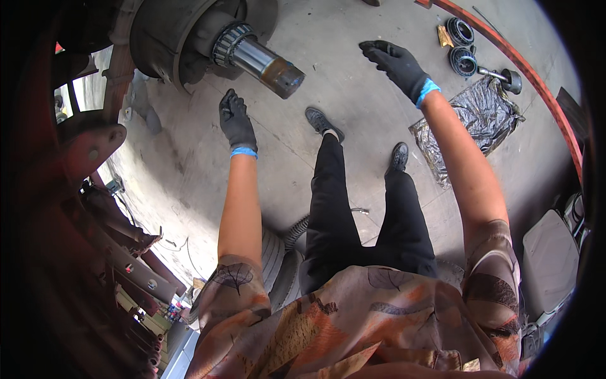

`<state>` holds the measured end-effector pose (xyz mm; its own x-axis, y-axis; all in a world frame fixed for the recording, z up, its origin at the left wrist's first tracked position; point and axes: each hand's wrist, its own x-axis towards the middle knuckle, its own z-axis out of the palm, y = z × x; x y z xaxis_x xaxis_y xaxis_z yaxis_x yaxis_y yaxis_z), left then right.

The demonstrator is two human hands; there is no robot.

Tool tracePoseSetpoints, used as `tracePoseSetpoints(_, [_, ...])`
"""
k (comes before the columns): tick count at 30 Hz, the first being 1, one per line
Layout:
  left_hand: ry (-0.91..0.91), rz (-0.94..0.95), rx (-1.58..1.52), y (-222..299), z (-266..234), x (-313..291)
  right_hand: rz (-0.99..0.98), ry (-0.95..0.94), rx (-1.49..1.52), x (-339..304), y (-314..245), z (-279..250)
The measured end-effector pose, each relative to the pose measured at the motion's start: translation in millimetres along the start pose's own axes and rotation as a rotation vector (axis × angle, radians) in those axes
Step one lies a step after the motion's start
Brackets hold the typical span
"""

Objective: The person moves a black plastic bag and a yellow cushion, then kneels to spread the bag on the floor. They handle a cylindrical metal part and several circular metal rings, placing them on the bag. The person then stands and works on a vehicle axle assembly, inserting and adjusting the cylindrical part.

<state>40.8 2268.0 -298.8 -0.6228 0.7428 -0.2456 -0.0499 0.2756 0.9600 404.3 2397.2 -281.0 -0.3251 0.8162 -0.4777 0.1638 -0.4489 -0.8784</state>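
Observation:
A heavy axle spindle (262,62) juts out from a dark round hub or drum (165,39) at the upper left. Its shaft is bright metal, browned with grease toward the tip, and a roller bearing (231,43) sits around its base. Just below the spindle, apart from it, is my left hand (237,123) in a dark glove with a blue cuff; its fingers are curled in and nothing shows in them. My right hand (398,68), gloved alike, is held out over the floor right of the spindle. Its fingers are stretched out, and I see nothing held.
On the floor at the upper right lie two bearings (463,62), a yellowish scrap (445,36), a socket-like tool (509,81) and a black plastic sheet (486,117). A red curved bar (536,76) runs past them. Red vehicle framework (88,148) stands at left, a tire (281,271) behind my legs.

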Motion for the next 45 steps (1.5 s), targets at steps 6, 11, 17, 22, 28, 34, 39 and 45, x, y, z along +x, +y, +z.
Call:
tracePoseSetpoints(6, [0.123,0.167,0.116,-46,4,109,-0.14,-0.056,-0.05,121,-49,133])
tracePoseSetpoints(11, [0.221,0.128,0.008,-37,16,127,-0.057,-0.056,-0.26,183,-59,206])
tracePoseSetpoints(17, [0.244,0.086,-0.127,-32,18,131,-0.171,-0.053,-0.336,220,-46,227])
tracePoseSetpoints(22, [0.342,0.115,-0.178,-33,29,140,-0.269,-0.037,-0.337,241,-31,227])
tracePoseSetpoints(28, [0.415,0.114,-0.174,-33,34,141,-0.312,-0.045,-0.412,252,-32,229])
tracePoseSetpoints(34, [0.446,0.157,-0.183,-36,39,143,-0.312,-0.112,-0.274,260,-27,226])
tracePoseSetpoints(39, [0.448,0.125,-0.062,-44,39,136,-0.361,-0.121,-0.534,251,-33,226])
tracePoseSetpoints(45, [0.353,0.015,-0.102,-39,49,87,-0.44,-0.153,-0.544,213,-14,210])
